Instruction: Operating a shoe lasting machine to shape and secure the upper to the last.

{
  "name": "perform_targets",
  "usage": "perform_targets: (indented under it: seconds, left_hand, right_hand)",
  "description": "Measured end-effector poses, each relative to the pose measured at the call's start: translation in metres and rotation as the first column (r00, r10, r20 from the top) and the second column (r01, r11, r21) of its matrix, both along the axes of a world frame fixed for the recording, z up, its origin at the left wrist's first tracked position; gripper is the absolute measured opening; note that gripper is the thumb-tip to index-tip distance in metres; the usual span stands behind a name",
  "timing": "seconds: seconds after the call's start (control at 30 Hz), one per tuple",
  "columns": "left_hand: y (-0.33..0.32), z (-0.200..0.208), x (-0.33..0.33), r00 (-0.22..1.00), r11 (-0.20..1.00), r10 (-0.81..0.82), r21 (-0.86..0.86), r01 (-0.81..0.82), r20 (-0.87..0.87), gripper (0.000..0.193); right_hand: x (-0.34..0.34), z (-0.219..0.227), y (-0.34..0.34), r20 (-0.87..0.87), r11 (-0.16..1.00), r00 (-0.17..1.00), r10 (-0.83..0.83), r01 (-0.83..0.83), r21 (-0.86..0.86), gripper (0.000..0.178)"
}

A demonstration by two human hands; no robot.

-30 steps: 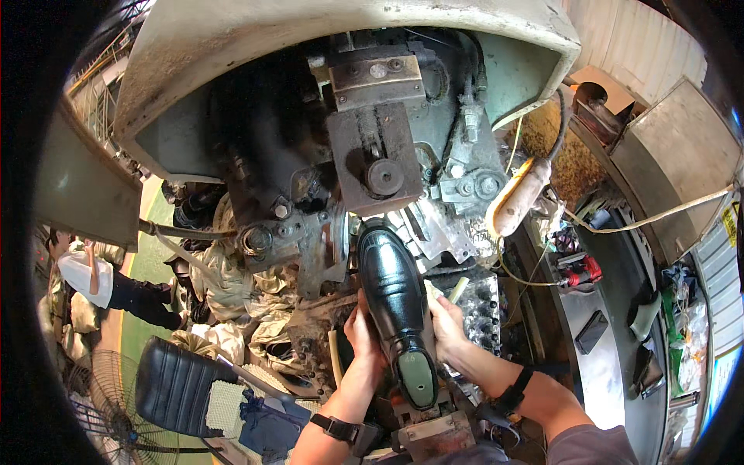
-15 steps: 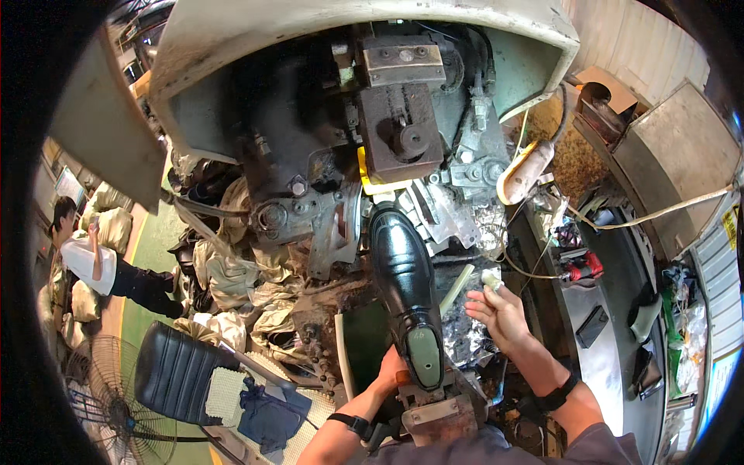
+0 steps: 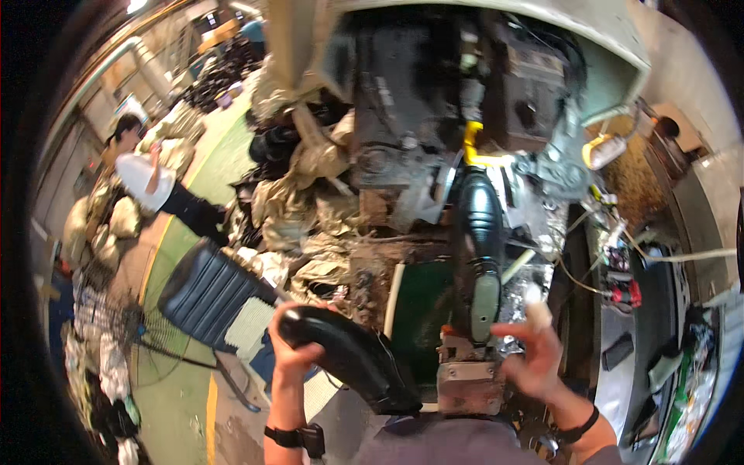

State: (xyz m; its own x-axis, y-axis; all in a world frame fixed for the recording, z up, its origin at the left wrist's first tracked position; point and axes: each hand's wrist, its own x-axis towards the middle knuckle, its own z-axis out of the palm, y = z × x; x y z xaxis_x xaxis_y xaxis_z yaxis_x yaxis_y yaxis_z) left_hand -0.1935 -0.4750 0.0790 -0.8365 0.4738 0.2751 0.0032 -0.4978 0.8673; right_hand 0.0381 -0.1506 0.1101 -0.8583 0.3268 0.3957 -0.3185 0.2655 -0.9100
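A glossy black leather shoe point(image 3: 345, 353) is in my left hand point(image 3: 291, 353), whose fingers wrap round its toe end. It lies aslant in front of me, the other end near my body. A second black shoe point(image 3: 480, 209), with a greenish last point(image 3: 486, 298) in its opening, is set in the machine, toe away from me under a yellow part point(image 3: 471, 147). My right hand point(image 3: 535, 353) is just right of the last's heel end, pinching a small whitish wad point(image 3: 536, 308). Motion smears its fingers somewhat.
The machine's metal hood point(image 3: 612, 62) overhangs the far side. A metal block point(image 3: 469, 380) stands under the last's heel. Crumpled beige cloth point(image 3: 298, 209) lies left of the machine. A black padded chair point(image 3: 209, 291), a fan point(image 3: 139, 333) and another person point(image 3: 147, 182) are farther left.
My view has swung left. My left hand has left the mounted shoe's heel and now holds another black shoe at the left. My right hand has come nearer, still with the whitish wad.
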Motion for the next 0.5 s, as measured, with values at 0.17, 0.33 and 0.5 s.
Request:
perform_targets:
  seconds: [0.17,0.33,0.5]
  left_hand:
    - [0.011,0.036,0.005,0.990,0.888,-0.133,0.449,0.101,0.038,0.077]
    - [0.068,0.056,0.018,0.884,0.704,-0.418,0.540,0.461,-0.208,0.080]
    - [0.137,0.066,0.046,0.766,0.586,-0.632,0.576,0.570,-0.114,0.077]
  right_hand:
    - [0.009,-0.008,-0.057,0.067,0.780,0.922,0.382,-0.360,0.511,0.074]
    - [0.049,-0.065,-0.074,-0.202,0.573,0.899,0.387,-0.063,0.817,0.055]
    - [0.090,-0.061,-0.084,-0.299,0.657,0.947,0.113,0.154,0.738,0.064]
